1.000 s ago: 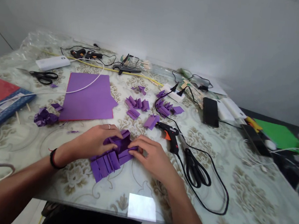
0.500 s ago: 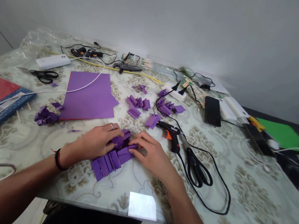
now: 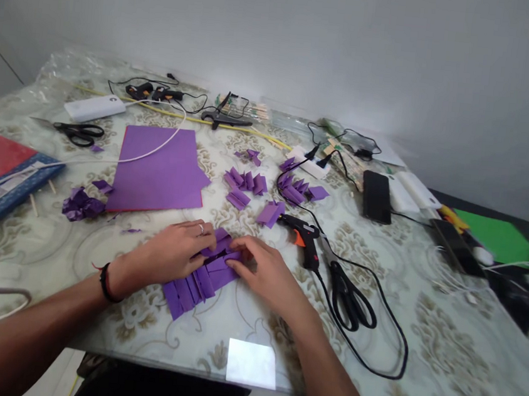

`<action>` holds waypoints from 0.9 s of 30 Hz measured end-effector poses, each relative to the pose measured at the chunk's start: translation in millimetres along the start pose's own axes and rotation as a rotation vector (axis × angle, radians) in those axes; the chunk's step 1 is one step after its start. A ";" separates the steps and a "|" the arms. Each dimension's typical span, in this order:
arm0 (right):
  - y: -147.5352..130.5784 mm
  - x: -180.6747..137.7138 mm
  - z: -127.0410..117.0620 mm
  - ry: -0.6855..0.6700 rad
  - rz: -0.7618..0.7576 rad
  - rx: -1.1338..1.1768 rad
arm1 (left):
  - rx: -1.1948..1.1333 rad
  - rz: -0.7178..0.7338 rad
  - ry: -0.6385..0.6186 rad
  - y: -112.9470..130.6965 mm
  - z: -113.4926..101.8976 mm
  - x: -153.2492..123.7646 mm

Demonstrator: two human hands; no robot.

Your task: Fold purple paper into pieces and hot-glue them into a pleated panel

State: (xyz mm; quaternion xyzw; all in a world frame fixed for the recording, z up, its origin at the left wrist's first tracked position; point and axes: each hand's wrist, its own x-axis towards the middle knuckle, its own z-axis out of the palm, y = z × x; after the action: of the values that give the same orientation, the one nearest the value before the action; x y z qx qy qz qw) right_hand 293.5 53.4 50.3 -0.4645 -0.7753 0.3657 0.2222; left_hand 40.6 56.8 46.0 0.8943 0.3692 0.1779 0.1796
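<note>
Low on the patterned table lies a purple paper piece [image 3: 187,291] with several folded strips standing up from it in rows. My left hand [image 3: 182,246], with a ring on one finger, rests on its left side, fingers curled onto the paper. From the right, my right hand [image 3: 261,267] pinches the paper's right edge between thumb and fingers. The fingertips hide part of the folds. Beyond the hands are several loose folded purple strips [image 3: 247,182]. A glue gun [image 3: 306,237] lies to the right, its nozzle by one folded piece [image 3: 270,213].
Black-handled scissors [image 3: 351,298] lie right of the glue gun, whose cord loops round them. Purple sheets [image 3: 158,171] and crumpled purple paper [image 3: 82,204] lie to the left. Farther back are a power strip [image 3: 313,163], a phone [image 3: 377,197] and a second pair of scissors [image 3: 80,132].
My fingers have pressed the far part of the purple paper flatter, and the raised fold between my hands sits lower. My left hand has shifted slightly; the other things stay put.
</note>
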 end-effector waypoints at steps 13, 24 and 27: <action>3.8 3.3 9.1 0.034 -0.017 0.042 | -0.091 0.008 -0.115 -2.9 -13.9 -1.3; 3.7 3.7 9.7 0.028 0.015 0.054 | -0.055 -0.003 -0.111 -5.3 -6.8 -0.8; 3.4 3.2 8.7 0.021 0.025 0.066 | -0.061 0.008 -0.090 -6.7 -4.3 -1.4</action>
State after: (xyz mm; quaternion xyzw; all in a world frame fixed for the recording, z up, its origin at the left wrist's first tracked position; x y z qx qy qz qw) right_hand 287.9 54.1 42.2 -0.4702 -0.7546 0.3891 0.2408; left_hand 33.7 61.0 46.5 0.8970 0.3514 0.1495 0.2224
